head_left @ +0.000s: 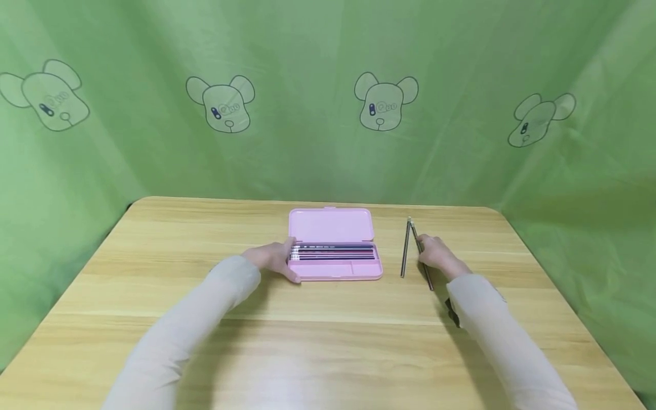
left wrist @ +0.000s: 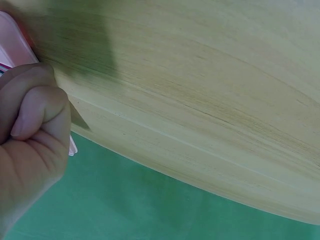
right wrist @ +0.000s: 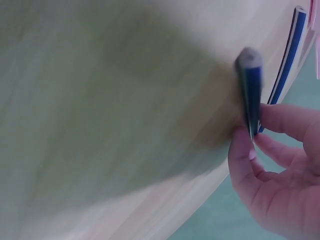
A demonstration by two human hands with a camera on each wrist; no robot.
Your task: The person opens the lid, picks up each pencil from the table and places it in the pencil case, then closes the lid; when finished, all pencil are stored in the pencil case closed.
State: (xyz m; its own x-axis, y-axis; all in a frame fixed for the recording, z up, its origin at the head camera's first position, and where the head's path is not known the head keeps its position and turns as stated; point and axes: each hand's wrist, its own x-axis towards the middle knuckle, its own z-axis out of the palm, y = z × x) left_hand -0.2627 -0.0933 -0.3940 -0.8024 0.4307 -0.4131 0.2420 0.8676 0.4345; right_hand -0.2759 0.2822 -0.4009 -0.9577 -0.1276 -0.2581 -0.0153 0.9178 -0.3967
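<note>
An open pink pencil case (head_left: 323, 271) lies on the table with its lid (head_left: 330, 225) laid back. Several dark pencils (head_left: 335, 247) lie side by side in its long rear compartment. My left hand (head_left: 273, 259) grips the case by its left end, thumb at the near corner; the left wrist view shows its fingers curled. To the right of the case, my right hand (head_left: 438, 255) pinches a dark pencil (right wrist: 250, 82) between thumb and fingers. A second pencil (head_left: 405, 250) lies between that hand and the case, its far end close to the held one's.
The wooden table (head_left: 318, 347) has rounded far corners. Behind it and at both sides hangs a green curtain (head_left: 307, 159) printed with bear heads. Two front compartments of the case hold nothing visible. A small dark object (head_left: 452, 313) shows beneath the right sleeve.
</note>
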